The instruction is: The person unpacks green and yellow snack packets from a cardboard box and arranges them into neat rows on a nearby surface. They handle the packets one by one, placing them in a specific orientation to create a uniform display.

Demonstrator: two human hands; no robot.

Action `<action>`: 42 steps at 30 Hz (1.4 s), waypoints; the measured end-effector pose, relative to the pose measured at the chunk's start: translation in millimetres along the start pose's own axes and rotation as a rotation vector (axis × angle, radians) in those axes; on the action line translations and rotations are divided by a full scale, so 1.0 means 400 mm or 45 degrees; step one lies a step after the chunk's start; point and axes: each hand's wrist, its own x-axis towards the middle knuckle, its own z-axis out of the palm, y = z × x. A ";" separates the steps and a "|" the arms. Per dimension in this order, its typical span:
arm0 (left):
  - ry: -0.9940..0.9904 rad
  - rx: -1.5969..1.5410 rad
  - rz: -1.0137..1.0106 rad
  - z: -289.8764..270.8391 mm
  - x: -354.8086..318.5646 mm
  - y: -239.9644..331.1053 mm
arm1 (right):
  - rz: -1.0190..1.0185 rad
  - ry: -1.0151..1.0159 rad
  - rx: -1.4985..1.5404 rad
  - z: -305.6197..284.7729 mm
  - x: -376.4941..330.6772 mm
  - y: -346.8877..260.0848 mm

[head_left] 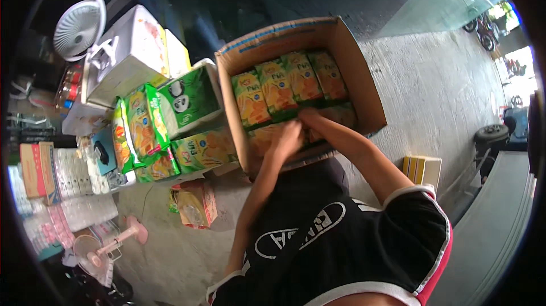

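An open cardboard box point(364, 73) stands in front of me, with several green-and-yellow snack packs point(278, 87) upright in rows inside it. Both of my hands reach down into its near half. My left hand point(290, 137) is over a pack in the near row, its fingers blurred. Close to it, my right hand point(309, 116) dips between the near and far rows, fingers hidden among the packs. What either hand grips, if anything, does not show. Left of the box, another such pack point(203, 150) lies on the counter, next to larger green-and-yellow bags point(139, 124).
A green-and-white pack point(190, 98) and a white carton point(133, 56) stand left of the box, with a white fan point(79, 30) behind. On the floor are an open carton point(195, 204), a pink fan point(102, 252) and a yellow-and-white box point(422, 171) at right.
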 end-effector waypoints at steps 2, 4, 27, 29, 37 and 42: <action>0.238 -0.461 0.317 -0.022 -0.105 -0.015 | -0.165 -0.334 -0.003 -0.097 -0.006 0.001; 0.136 -0.613 0.204 -0.171 -0.219 0.013 | -0.223 -0.318 0.137 -0.129 -0.031 0.007; 1.068 -1.062 -0.434 -0.242 -0.782 -0.556 | -0.143 0.490 0.690 -0.498 0.042 -1.048; 1.115 -1.206 -0.372 -0.233 -0.770 -0.563 | -0.285 0.532 0.883 -0.480 0.044 -1.020; 1.005 -1.944 -0.092 -0.283 -0.710 -0.426 | -0.385 0.370 1.077 -0.651 -0.239 -0.833; 0.773 -1.557 -0.086 -0.334 -0.598 -0.272 | -0.364 0.355 1.176 -0.671 -0.395 -0.575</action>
